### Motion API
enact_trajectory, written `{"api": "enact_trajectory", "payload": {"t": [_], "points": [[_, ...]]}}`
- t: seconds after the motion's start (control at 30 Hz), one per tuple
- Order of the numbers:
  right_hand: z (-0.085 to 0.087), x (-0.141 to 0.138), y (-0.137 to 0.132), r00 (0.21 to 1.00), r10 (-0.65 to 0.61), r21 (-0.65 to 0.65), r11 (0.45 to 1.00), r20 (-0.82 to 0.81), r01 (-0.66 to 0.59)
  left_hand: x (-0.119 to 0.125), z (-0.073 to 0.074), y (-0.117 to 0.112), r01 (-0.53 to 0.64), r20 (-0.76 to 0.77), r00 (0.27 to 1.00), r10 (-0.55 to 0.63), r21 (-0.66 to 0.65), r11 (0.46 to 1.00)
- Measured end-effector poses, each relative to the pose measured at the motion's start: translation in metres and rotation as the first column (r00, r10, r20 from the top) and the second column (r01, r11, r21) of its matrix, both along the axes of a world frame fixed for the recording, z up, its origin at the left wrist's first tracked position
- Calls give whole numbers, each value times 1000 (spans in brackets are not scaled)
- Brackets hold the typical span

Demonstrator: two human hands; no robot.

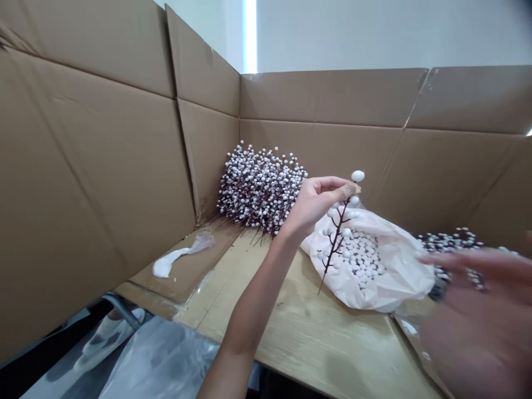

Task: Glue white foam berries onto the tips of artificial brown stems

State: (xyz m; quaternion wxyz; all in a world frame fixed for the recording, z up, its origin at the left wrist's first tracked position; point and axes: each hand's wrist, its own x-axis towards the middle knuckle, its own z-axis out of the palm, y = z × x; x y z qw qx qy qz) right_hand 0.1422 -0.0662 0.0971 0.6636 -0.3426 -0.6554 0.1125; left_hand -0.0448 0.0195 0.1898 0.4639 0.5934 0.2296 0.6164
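**"Where's my left hand (316, 202)?"**

"Mid-frame, and I've got it clenched on a berry stem (337, 244), pinched between thumb and fingers near the top. The stem hangs tilted down in front of a pale bag (399, 271) of white berries."

**"And the right hand (469, 316)?"**

"Near right, big and blurred close to the lens. Its fingers (457, 260) are spread, released, with nothing in them that I can see. Just past them lies a smaller bunch (451, 241) of berry stems."

**"What else is around?"**

"The bag sits on a wooden table (316, 338). Far left, a large bunch (260, 188) rests against the corner of a cardboard carton (83, 166). A white plastic scrap (178, 257) lies on the carton's flap, and a clear sheet (158, 360) hangs below, near left."
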Motion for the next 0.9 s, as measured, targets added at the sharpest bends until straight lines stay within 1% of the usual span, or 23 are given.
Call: {"api": "enact_trajectory", "payload": {"t": [0.03, 0.07, 0.1, 0.13, 0.17, 0.2, 0.23, 0.3, 0.37, 0.47, 0.53, 0.6, 0.67, 0.7, 0.77, 0.83, 0.9], "points": [[0, -14, 13, 1000, 20, -52, 998, 19, -19, -3, 1, -1, 7, 24, 1000, -7, -5, 1000], [-2, -26, 25, 995, 67, -149, 987, 77, -56, -7, 2, -2, 14, 48, 999, -13, -10, 1000], [-7, -36, 37, 975, 155, -287, 952, 162, -104, -10, 3, -2, 19, 70, 997, -18, -14, 1000], [-14, -43, 46, 930, 272, -437, 888, 245, -144, -12, 4, -2, 23, 90, 996, -21, -18, 1000], [-22, -48, 53, 867, 388, -564, 810, 311, -160, -15, 4, -1, 28, 107, 994, -25, -25, 999], [-31, -52, 57, 809, 484, -638, 747, 332, -185, -16, 4, 0, 39, 124, 992, -34, -36, 999], [-39, -56, 59, 773, 534, -666, 719, 344, -200, -18, 4, 2, 53, 140, 989, -46, -53, 997], [-51, -63, 60, 739, 582, -679, 696, 341, -234, -21, 4, 5, 79, 177, 982, -62, -95, 992], [-57, -70, 58, 731, 610, -681, 676, 305, -280, -23, 3, 8, 78, 208, 977, -51, -125, 989], [-56, -78, 54, 718, 655, -691, 631, 233, -351, -27, 2, 14, 32, 232, 973, 1, -141, 990], [-56, -80, 50, 723, 667, -697, 605, 178, -386, -31, 1, 19, -4, 241, 970, 42, -160, 987], [-56, -80, 45, 730, 680, -703, 553, 71, -447, -35, 0, 24, -47, 253, 963, 94, -187, 981], [-57, -80, 39, 718, 695, -690, 496, -49, -527, -41, -2, 30, -84, 264, 954, 138, -206, 975], [-57, -80, 36, 709, 699, -675, 479, -94, -562, -43, -2, 33, -97, 271, 950, 154, -211, 973], [-56, -81, 30, 703, 697, -640, 476, -143, -603, -48, -4, 38, -113, 282, 944, 172, -214, 970], [-54, -82, 26, 711, 681, -618, 486, -174, -617, -52, -6, 43, -124, 291, 938, 187, -219, 968], [-49, -83, 25, 718, 668, -617, 485, -195, -620, -54, -9, 48, -128, 287, 938, 193, -230, 965]]}}
